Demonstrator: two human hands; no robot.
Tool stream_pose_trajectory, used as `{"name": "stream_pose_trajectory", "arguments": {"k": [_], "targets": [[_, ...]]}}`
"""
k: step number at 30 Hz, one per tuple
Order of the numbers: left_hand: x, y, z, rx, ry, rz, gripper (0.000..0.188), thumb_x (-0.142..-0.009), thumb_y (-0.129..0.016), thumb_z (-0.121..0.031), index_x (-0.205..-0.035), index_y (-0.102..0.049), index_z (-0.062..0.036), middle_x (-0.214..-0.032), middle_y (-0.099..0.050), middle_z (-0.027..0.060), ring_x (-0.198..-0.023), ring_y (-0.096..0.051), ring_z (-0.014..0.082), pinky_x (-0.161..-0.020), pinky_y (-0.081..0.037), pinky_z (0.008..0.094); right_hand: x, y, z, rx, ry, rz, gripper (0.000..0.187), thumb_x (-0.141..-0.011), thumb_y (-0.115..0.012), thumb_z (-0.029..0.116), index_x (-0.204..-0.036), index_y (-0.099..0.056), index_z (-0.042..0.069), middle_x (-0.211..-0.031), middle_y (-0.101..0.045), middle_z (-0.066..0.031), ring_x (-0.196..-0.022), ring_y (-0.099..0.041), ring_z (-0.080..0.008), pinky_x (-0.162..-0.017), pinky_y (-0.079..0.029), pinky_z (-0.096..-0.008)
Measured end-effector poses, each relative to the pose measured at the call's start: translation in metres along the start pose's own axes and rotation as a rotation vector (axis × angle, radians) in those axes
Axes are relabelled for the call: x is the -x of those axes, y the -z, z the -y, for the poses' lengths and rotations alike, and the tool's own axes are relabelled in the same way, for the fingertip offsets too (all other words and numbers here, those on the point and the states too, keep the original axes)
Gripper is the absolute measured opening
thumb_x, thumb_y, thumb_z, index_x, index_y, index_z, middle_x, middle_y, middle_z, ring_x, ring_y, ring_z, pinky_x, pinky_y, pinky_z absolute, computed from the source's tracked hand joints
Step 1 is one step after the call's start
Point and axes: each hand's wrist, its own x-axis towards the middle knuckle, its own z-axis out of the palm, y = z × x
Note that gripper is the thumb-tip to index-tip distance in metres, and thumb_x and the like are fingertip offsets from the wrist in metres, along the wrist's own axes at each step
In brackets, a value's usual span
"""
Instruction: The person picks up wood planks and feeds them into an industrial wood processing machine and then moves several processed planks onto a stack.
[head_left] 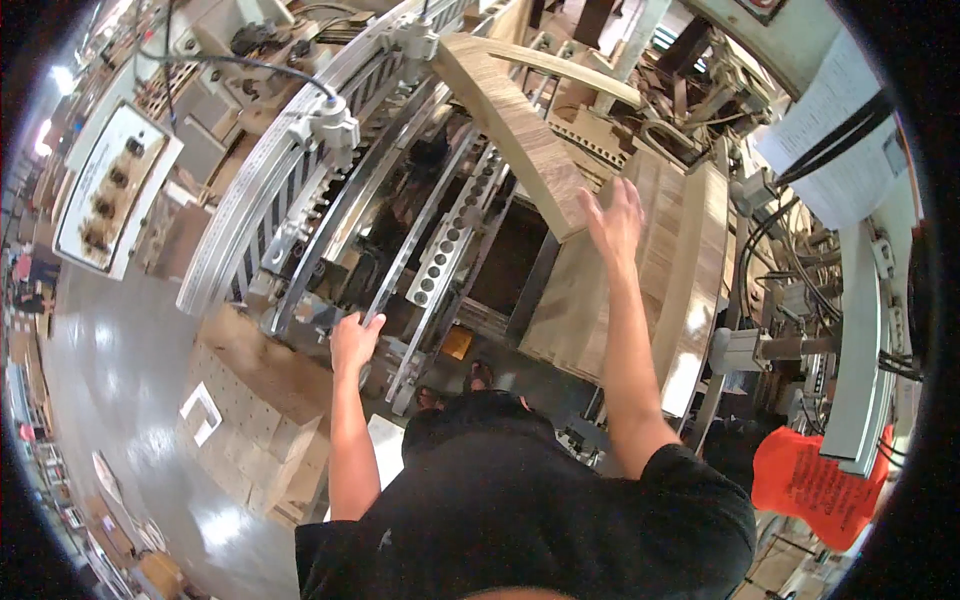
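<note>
A long wooden board (520,130) with a striped grain lies slantwise across the machine's metal rails. At its near right end is my right hand (615,220), fingers spread and thumb against or just over the board's corner; whether it presses there I cannot tell. Below that hand, several wooden boards (580,310) lie side by side in a stack. My left hand (354,345) is at the near end of a metal rail (405,260), its fingers curled over the rail and the thumb sticking out. Part of its grip is hidden.
A perforated metal bar (445,262) runs between the rails. On the left stand a curved guide frame (235,210) and a control box (115,190). A large wooden block (250,430) sits on the floor at lower left. Cables, a grey post (855,350) and an orange cloth (820,485) are at right.
</note>
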Motion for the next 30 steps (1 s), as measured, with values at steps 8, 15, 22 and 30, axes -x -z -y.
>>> {"name": "stream_pose_trajectory", "arguments": {"k": [8,15,22,30], "targets": [[0.013,0.015,-0.015,0.095,-0.007,0.001,0.048,-0.083,-0.071,-0.047,-0.095,-0.07,-0.0006,-0.093,-0.07,0.025,-0.093,-0.066,0.0431,-0.082,-0.051,0.0503,-0.016,-0.031,0.039,0.327,-0.149,0.499,0.096,-0.068,-0.075,0.061,-0.137,-0.052,-0.001,-0.145,-0.05,-0.0195,-0.139,-0.042,-0.0321,-0.113,-0.031,-0.0526],[0.012,0.014,-0.013,0.171,0.025,-0.015,0.045,-0.082,-0.074,-0.044,-0.099,-0.07,-0.0031,-0.096,-0.071,0.0212,-0.095,-0.068,0.0383,-0.084,-0.053,0.0462,0.065,0.043,0.035,0.4,-0.039,0.217,0.088,-0.064,-0.077,0.054,-0.134,-0.055,0.005,-0.136,-0.058,-0.0136,-0.132,-0.048,-0.0304,-0.112,-0.029,-0.0538],[0.016,0.004,-0.005,0.246,-0.065,-0.083,0.056,-0.084,-0.069,-0.055,-0.099,-0.068,-0.0012,-0.096,-0.07,0.0245,-0.095,-0.067,0.043,-0.082,-0.053,0.049,0.222,0.102,-0.006,0.137,-0.038,0.222,0.085,-0.051,-0.085,0.042,-0.122,-0.059,0.003,-0.106,-0.066,-0.0149,-0.097,-0.064,-0.0359,-0.084,-0.051,-0.0466],[-0.044,-0.014,-0.013,1.278,0.042,-0.007,0.049,-0.094,-0.065,-0.05,-0.106,-0.065,-0.0019,-0.099,-0.071,0.0083,-0.087,-0.067,0.0226,-0.084,-0.051,0.0348,0.293,0.1,0.003,0.064,0.227,0.461,0.083,-0.052,-0.085,0.04,-0.121,-0.059,0.001,-0.112,-0.064,-0.0166,-0.109,-0.059,-0.036,-0.101,-0.04,-0.046]]}}
